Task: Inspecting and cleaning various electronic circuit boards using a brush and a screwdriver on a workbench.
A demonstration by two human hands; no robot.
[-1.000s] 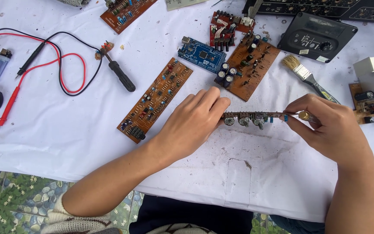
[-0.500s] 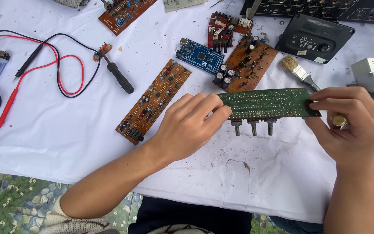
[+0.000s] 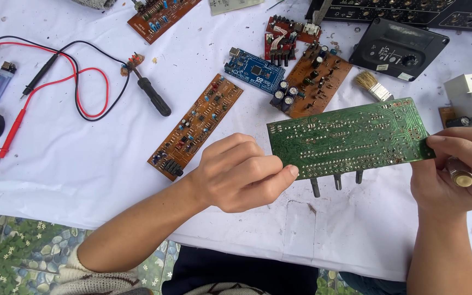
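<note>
Both hands pinch a green circuit board (image 3: 350, 136) by its short ends, the left hand (image 3: 241, 172) closing thumb and fingertips on the near-left corner and the right hand (image 3: 457, 166), a ring on one finger, clamping the far-right edge; the board is lifted clear of the white cloth (image 3: 83, 169), solder side tilted up toward the camera, three control shafts hanging from its lower edge. The work in hand appears to be inspection of the soldered face, and any further handling would call for a steady two-point hold so the shafts stay free of the cloth. Both forearms reach in from the near edge, wrists bent inward, the left one bare past a knitted cuff. Just beyond the board lie a small paintbrush (image 3: 371, 86) and a brown board with capacitors (image 3: 312, 82); left of the left hand, a long brown board (image 3: 198, 125); farther left, a screwdriver (image 3: 151, 93) and red and black test leads (image 3: 55, 82).
</note>
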